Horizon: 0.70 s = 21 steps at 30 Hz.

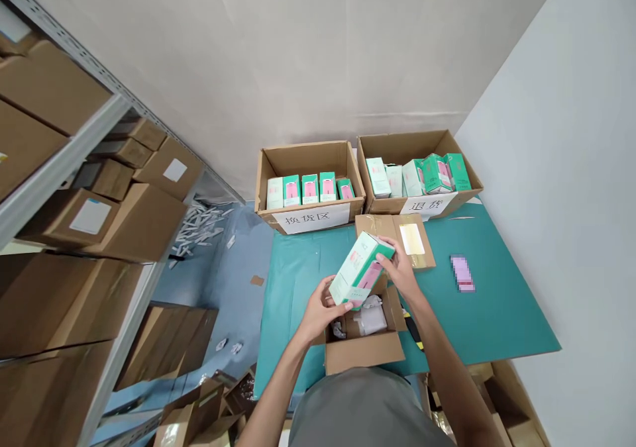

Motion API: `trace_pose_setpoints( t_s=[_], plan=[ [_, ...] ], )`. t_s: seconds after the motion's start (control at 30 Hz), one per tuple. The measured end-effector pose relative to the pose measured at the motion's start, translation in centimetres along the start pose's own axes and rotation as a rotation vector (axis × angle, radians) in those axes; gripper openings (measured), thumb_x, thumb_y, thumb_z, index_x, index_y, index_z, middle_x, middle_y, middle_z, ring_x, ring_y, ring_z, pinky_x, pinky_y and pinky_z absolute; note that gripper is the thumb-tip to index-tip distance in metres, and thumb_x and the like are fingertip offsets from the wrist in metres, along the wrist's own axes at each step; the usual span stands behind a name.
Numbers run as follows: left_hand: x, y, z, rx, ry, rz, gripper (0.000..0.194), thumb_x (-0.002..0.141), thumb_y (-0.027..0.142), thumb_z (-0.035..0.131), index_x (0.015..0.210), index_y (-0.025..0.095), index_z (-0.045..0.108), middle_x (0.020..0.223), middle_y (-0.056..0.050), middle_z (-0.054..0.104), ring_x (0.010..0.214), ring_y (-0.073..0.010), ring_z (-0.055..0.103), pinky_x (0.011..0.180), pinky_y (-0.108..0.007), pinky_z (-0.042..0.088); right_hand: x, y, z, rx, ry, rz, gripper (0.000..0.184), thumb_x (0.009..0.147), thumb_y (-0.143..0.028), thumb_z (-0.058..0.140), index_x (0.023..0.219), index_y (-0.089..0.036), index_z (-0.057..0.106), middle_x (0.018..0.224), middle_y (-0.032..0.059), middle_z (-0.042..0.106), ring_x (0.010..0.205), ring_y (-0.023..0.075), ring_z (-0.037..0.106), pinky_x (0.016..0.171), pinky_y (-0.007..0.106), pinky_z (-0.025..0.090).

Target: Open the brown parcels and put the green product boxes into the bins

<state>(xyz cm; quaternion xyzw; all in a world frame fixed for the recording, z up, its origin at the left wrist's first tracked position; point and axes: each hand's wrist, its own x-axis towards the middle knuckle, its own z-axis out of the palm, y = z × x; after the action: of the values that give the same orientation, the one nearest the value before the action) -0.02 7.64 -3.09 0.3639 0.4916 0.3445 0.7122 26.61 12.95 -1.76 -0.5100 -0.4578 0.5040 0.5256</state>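
Between my two hands is a green and white product box [355, 268] with a pink picture on one side, tilted above the table. My left hand [318, 308] grips its lower left end, thumb along the bottom edge. At the upper right end, my right hand [400, 268] closes around it with the thumb on the green side. Directly below lies an open cardboard carton [365, 354] with its flaps spread. Inside it are a white wrapped item [371, 319] and some crumpled packing. A closed cardboard box [380, 225] with a white label lies just behind.
Two labelled cartons, one left [312, 218] and one right [430, 205], hold several similar boxes at the table's back. A pixelated pink item [463, 273] lies right on the green table [501, 314]. A yellow-black tool [412, 331] is beside the open carton. Shelving [119, 112] with cartons stands left.
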Motion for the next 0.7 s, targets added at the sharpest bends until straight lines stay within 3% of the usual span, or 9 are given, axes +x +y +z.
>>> trace_pose_setpoints(
  t_s=[0.13,0.27,0.37,0.47,0.6,0.7],
  plan=[
    [4.4,1.9,0.7,0.0,0.106,0.076,0.1,0.06,0.059,0.11,0.141,0.022,0.064,0.133,-0.015,0.082,0.114,-0.033,0.084,0.105,-0.048,0.068,4.3,0.4,2.3,0.041,0.072,-0.008,0.084,0.09,-0.068,0.089,0.158,-0.031,0.055,0.165,0.0135,0.066,0.15,0.0339,0.065,0.126,0.051,0.057],
    [9.5,4.6,1.4,-0.013,0.178,0.164,0.102,0.068,0.059,0.107,0.152,0.023,0.059,0.132,-0.015,0.082,0.115,-0.0337,0.082,0.103,-0.05,0.07,7.8,2.2,3.7,0.068,-0.026,0.062,0.092,0.089,-0.07,0.087,0.163,-0.03,0.049,0.164,0.0144,0.067,0.152,0.035,0.065,0.124,0.055,0.059],
    [14.0,6.5,1.7,-0.065,0.165,0.235,0.106,0.078,0.056,0.102,0.165,0.027,0.049,0.135,-0.015,0.079,0.12,-0.0348,0.08,0.105,-0.054,0.069,11.0,2.8,4.1,0.043,-0.119,0.118,0.089,0.09,-0.066,0.086,0.163,-0.031,0.05,0.156,0.0127,0.073,0.148,0.0361,0.068,0.121,0.058,0.061],
    [19.3,8.3,1.5,-0.059,0.107,0.296,0.097,0.089,0.056,0.094,0.169,0.028,0.047,0.151,-0.017,0.072,0.128,-0.0349,0.076,0.109,-0.058,0.068,15.5,2.5,4.2,0.038,-0.111,0.086,0.088,0.091,-0.067,0.085,0.163,-0.029,0.05,0.152,0.0132,0.075,0.144,0.0361,0.071,0.121,0.06,0.061],
    [26.3,10.4,0.3,0.217,0.202,0.453,0.079,0.098,0.06,0.085,0.162,0.02,0.061,0.16,-0.02,0.066,0.145,-0.0405,0.066,0.121,-0.06,0.057,22.5,2.1,4.7,-0.042,-0.065,-0.066,0.087,0.093,-0.066,0.082,0.163,-0.025,0.049,0.162,0.0157,0.068,0.15,0.0333,0.066,0.129,0.055,0.055],
    [29.8,10.7,-0.4,0.414,0.24,0.548,0.07,0.106,0.062,0.073,0.16,0.019,0.065,0.162,-0.02,0.066,0.155,-0.0428,0.057,0.132,-0.06,0.044,26.4,2.5,5.2,-0.158,-0.06,-0.098,0.081,0.1,-0.052,0.074,0.167,-0.02,0.042,0.168,0.0185,0.063,0.153,0.0308,0.064,0.13,0.051,0.053]
  ],
)
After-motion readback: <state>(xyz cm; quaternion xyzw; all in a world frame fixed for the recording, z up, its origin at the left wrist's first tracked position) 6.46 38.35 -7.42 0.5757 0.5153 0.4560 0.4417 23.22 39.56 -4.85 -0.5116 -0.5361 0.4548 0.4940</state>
